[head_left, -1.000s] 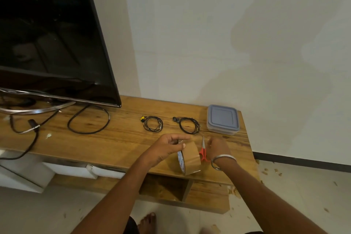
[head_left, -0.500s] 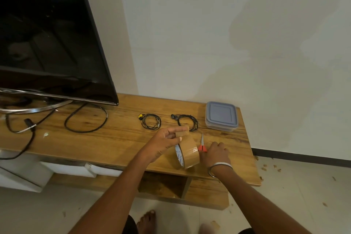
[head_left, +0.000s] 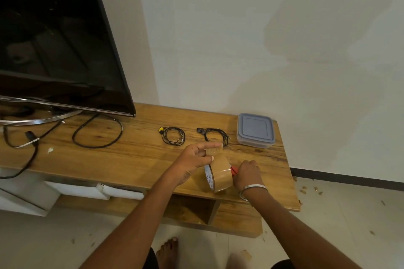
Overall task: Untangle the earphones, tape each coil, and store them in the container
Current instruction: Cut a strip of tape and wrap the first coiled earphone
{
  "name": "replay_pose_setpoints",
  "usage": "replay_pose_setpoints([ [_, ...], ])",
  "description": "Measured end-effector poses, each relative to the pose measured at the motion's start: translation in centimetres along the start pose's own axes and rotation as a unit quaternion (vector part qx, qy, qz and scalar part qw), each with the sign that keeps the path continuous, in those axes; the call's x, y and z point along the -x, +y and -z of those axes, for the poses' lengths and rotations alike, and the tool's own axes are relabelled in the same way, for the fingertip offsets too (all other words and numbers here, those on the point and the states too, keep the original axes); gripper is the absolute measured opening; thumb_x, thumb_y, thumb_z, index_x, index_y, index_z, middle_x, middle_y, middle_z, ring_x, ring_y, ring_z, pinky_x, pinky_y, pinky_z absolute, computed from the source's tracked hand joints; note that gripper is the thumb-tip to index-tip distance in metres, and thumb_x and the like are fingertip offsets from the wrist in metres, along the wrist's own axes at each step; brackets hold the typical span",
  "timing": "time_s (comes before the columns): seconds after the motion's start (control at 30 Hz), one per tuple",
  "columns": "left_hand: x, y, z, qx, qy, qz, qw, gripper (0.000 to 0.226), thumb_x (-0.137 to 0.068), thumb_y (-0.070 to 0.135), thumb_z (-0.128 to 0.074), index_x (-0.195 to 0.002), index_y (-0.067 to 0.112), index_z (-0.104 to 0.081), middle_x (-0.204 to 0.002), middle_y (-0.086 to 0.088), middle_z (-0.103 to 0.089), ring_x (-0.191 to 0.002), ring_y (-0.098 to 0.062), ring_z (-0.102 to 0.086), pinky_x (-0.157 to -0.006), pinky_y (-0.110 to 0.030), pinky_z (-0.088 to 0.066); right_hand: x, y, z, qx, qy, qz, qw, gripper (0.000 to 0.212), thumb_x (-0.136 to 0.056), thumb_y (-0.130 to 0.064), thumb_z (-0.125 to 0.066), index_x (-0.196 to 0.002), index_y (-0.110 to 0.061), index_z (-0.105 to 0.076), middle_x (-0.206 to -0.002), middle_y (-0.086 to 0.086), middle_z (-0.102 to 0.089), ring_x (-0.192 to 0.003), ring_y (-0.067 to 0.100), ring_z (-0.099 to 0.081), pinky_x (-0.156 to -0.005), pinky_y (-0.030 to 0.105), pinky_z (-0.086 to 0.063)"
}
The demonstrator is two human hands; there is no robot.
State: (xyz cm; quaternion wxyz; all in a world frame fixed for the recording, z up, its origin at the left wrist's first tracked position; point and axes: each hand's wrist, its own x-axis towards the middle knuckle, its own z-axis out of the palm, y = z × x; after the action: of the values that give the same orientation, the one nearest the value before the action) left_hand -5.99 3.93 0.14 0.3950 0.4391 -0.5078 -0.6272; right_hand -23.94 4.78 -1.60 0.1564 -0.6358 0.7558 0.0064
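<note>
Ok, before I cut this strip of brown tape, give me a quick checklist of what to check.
1. Strip pulled free from the brown packing tape roll, pinched by the left hand: ok.
2. Red-handled scissors under the right hand: ok; whether gripped: cannot tell.
3. Blades at the strip: not ok.
4. Yellow-tipped black earphone coil and all-black earphone coil lie wound: ok.
5. Grey lidded plastic container open: not ok.

The TV stand (head_left: 131,155) is wood with a strong grain and a soft sheen. The brown tape roll (head_left: 219,178) looks like glossy plastic film and catches the light. The container (head_left: 255,130) is cloudy bluish plastic, pretty matt. The TV screen (head_left: 54,35) is glossy black, its foot (head_left: 39,120) shiny metal. The bangle (head_left: 253,190) looks like polished metal too.
</note>
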Motion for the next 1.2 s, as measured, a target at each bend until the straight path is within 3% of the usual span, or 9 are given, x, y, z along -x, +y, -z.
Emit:
replay_pose_setpoints([
  [0.17,-0.3,-0.1,-0.9,0.006,0.001,0.0,1.0,0.05,-0.085,-0.015,-0.05,-0.121,0.016,-0.066,-0.115,0.007,-0.07,-0.105,-0.005,-0.066,-0.082,-0.021,-0.054,0.2,0.5,0.5,0.024,-0.018,0.016,0.999,0.028,-0.097,-0.026,-0.043,-0.106,-0.009,-0.064,-0.113,0.014,-0.059,-0.111,0.028,-0.05,-0.093,0.034,-0.045],
  [0.37,-1.0,-0.4,-1.6,0.014,0.081,-0.014,0.997,0.03,-0.086,0.002,-0.065,-0.106,0.023,-0.074,-0.119,0.002,-0.069,-0.109,-0.012,-0.065,-0.085,-0.025,-0.055,-1.0,1.9,2.0,-0.163,-0.042,-0.047,0.985,0.034,-0.088,-0.041,-0.059,-0.074,-0.011,-0.065,-0.063,0.004,-0.055,-0.061,0.018,-0.052,-0.048,0.023,-0.035],
  [0.47,-1.2,-0.9,-2.2,0.025,0.11,-0.039,0.993,0.023,-0.086,0.001,-0.067,-0.105,0.013,-0.074,-0.116,-0.001,-0.07,-0.109,-0.011,-0.065,-0.082,-0.019,-0.054,-1.3,3.1,2.9,-0.278,-0.095,-0.031,0.955,0.01,-0.086,-0.025,-0.065,-0.086,-0.016,-0.069,-0.077,0.003,-0.066,-0.066,0.011,-0.059,-0.06,0.024,-0.048],
  [0.57,-1.6,-0.9,-2.0,0.01,0.095,-0.036,0.995,0.026,-0.086,-0.001,-0.066,-0.105,0.014,-0.074,-0.117,0.0,-0.07,-0.112,-0.011,-0.064,-0.087,-0.021,-0.054,-1.6,4.0,3.8,-0.3,-0.172,0.001,0.938,0.012,-0.089,-0.018,-0.06,-0.087,-0.01,-0.069,-0.075,0.003,-0.069,-0.066,0.01,-0.064,-0.075,0.028,-0.055],
  [0.67,-1.7,-0.8,-1.6,-0.011,0.065,-0.029,0.997,0.027,-0.086,0.0,-0.067,-0.108,0.014,-0.074,-0.118,0.002,-0.07,-0.112,-0.007,-0.063,-0.084,-0.017,-0.053,-1.6,4.3,5.2,-0.219,-0.238,0.05,0.945,0.017,-0.092,-0.026,-0.057,-0.086,-0.012,-0.065,-0.072,0.001,-0.069,-0.062,0.005,-0.065,-0.067,0.021,-0.053],
  [0.8,-1.6,-0.2,-0.8,-0.034,0.032,-0.023,0.999,0.029,-0.086,-0.002,-0.065,-0.112,0.009,-0.071,-0.116,0.005,-0.069,-0.106,0.008,-0.061,-0.076,-0.003,-0.046,-1.7,4.5,6.0,-0.228,-0.327,0.041,0.916,0.044,-0.075,-0.047,-0.072,-0.094,-0.008,-0.062,-0.09,0.011,-0.067,-0.085,0.02,-0.069,-0.081,0.032,-0.058],
  [0.9,-1.8,0.0,-0.3,-0.046,0.005,-0.012,0.999,0.029,-0.086,-0.001,-0.066,-0.111,0.014,-0.071,-0.117,0.008,-0.068,-0.107,0.01,-0.06,-0.076,0.0,-0.043,-1.6,4.7,6.8,-0.244,-0.359,0.045,0.9,0.038,-0.08,-0.041,-0.07,-0.095,-0.008,-0.06,-0.089,0.013,-0.064,-0.081,0.019,-0.066,-0.083,0.033,-0.058],
  [1.03,-1.6,-0.1,0.0,-0.048,-0.019,-0.008,0.999,0.031,-0.085,0.001,-0.068,-0.111,0.017,-0.072,-0.121,0.008,-0.068,-0.12,0.0,-0.056,-0.092,-0.009,-0.045,-1.8,5.0,7.9,-0.205,-0.389,0.06,0.896,0.029,-0.082,-0.037,-0.069,-0.089,-0.01,-0.06,-0.088,0.014,-0.066,-0.081,0.021,-0.063,-0.089,0.042,-0.055],
  [1.2,-1.6,-0.1,0.0,-0.055,-0.04,-0.008,0.998,0.032,-0.085,0.004,-0.07,-0.107,0.027,-0.075,-0.126,0.005,-0.066,-0.124,-0.007,-0.054,-0.111,-0.031,-0.039,-2.0,4.5,9.1,-0.163,-0.405,0.088,0.895,0.017,-0.084,-0.028,-0.066,-0.085,-0.011,-0.061,-0.129,0.022,-0.056,-0.085,0.023,-0.058,-0.092,0.045,-0.053],
])
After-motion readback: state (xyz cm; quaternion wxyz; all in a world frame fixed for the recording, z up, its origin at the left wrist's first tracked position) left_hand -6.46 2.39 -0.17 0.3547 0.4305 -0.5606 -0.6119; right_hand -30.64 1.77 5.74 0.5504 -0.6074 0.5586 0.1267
